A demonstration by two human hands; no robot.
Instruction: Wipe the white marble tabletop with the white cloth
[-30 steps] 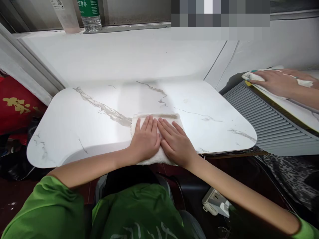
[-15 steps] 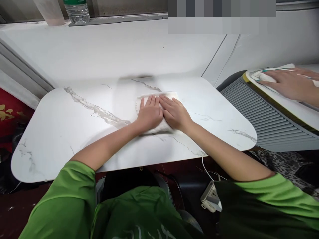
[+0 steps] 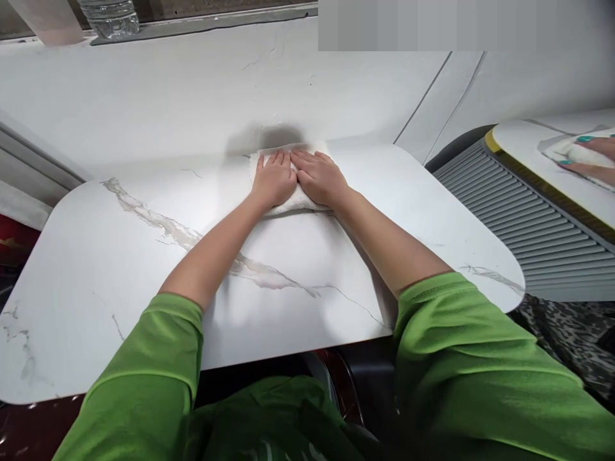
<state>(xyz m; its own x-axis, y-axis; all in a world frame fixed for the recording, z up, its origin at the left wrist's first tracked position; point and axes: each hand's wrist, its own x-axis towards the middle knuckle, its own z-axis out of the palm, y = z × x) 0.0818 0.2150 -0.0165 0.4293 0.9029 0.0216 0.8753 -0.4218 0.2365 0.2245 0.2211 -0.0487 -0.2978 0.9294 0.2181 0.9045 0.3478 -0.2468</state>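
Our bare left hand (image 3: 277,183) and bare right hand (image 3: 320,179) lie flat, unclenched, side by side on a folded white fabric cloth (image 3: 298,203) near the round-cornered, grey-veined white tabletop's (image 3: 144,269) far edge, presumably spreading pressure evenly.

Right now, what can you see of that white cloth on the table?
The cloth is white, roughly rectangular, and looks soft and fuzzy, its near edge thick. It lies flat on the table at the far side, by the wall; whether they touch is unclear. The left grip and right grip rest palm-down on it, side by side.
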